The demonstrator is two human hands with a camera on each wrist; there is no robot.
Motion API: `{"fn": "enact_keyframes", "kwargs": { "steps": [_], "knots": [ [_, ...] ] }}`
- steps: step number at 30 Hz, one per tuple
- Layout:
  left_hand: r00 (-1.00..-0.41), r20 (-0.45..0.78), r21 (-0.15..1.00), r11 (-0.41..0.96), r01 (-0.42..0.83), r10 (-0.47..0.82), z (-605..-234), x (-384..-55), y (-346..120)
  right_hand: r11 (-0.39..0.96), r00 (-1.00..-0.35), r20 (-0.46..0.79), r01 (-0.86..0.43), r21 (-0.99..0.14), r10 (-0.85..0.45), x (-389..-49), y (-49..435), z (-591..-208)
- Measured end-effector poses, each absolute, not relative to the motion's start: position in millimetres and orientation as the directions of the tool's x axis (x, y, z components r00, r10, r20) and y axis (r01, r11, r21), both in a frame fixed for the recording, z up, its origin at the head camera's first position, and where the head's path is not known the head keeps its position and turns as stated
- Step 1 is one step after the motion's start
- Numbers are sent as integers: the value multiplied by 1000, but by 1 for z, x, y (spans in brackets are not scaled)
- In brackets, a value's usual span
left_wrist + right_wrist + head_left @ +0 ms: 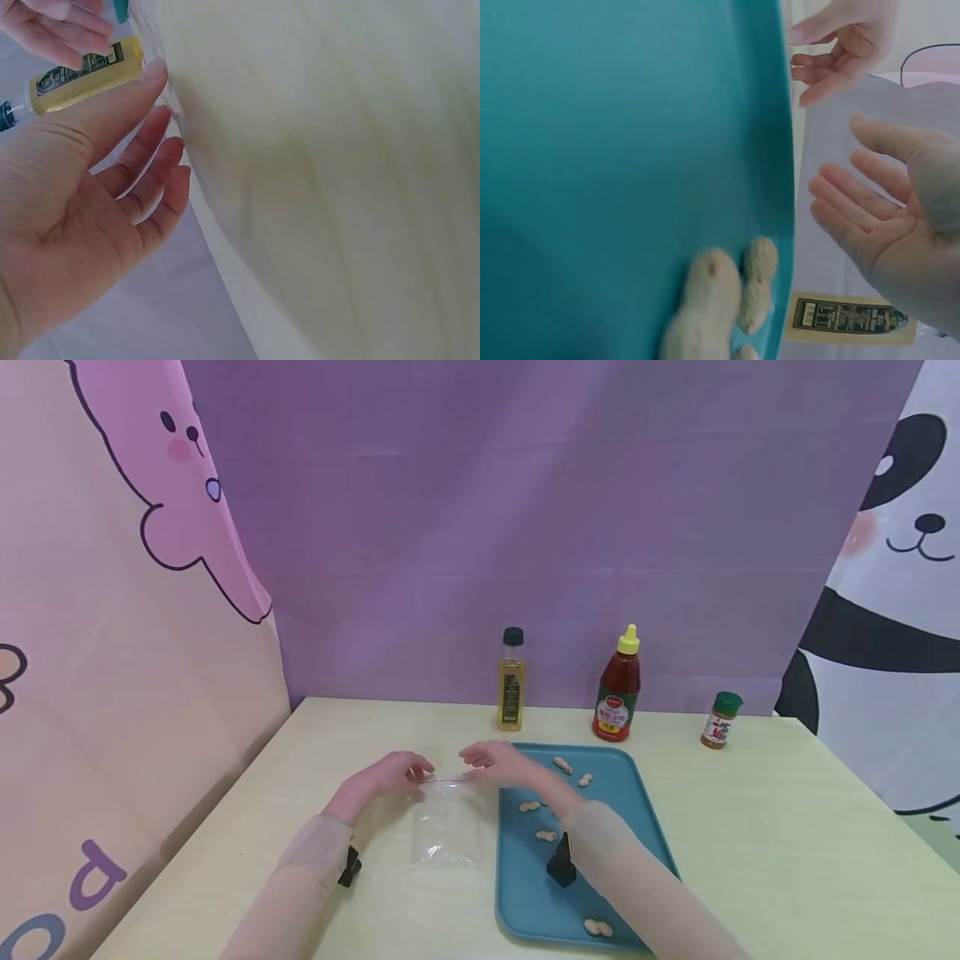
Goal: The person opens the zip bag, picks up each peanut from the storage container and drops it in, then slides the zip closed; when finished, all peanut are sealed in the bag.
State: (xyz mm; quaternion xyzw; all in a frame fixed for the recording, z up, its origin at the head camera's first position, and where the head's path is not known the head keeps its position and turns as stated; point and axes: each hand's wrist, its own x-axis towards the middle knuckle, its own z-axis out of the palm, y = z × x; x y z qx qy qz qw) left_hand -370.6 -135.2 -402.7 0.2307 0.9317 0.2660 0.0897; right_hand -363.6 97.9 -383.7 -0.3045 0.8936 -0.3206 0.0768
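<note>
A clear plastic zip bag (448,837) lies flat on the table left of the tray, its pinkish zip edge at the far end. By that edge's left corner is my left hand (393,775), fingers loosely bent, with a gap between thumb and forefinger. In the left wrist view, the left thumb tip (155,70) overlaps the plastic's edge. My right hand (504,764) hovers near the bag's right corner, over the tray's edge. Its fingers (847,191) extend apart from the thumb, with nothing between them.
The blue tray (517,902) holds several peanuts (598,927), partly hidden under my right forearm. Along the table's back stand an oil bottle (512,689), a red sauce bottle (618,689) with a yellow cap, and a small green-capped jar (720,722). A purple curtain (450,527) hangs behind.
</note>
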Motion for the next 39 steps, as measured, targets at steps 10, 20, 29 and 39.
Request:
{"fn": "enact_keyframes", "kwargs": {
  "steps": [10, 20, 29, 39],
  "knots": [
    [-858, -52, 540, 737, 406, 511, -404, -375, -137, 713, -827, -48, -452, -536, -561, -361, 87, -389],
    [-859, -41, 537, 736, 411, 510, -400, -370, -136, 715, -817, -51, -470, -518, -574, -361, 82, -389],
    [-855, 106, 542, 692, 478, 508, -390, -368, -138, 688, -825, -28, -451, -568, -564, -355, 83, -386],
    [-842, 314, 520, 663, 539, 438, -381, -368, -129, 593, -844, 105, -453, -665, -527, -348, 86, -379]
  ]
}}
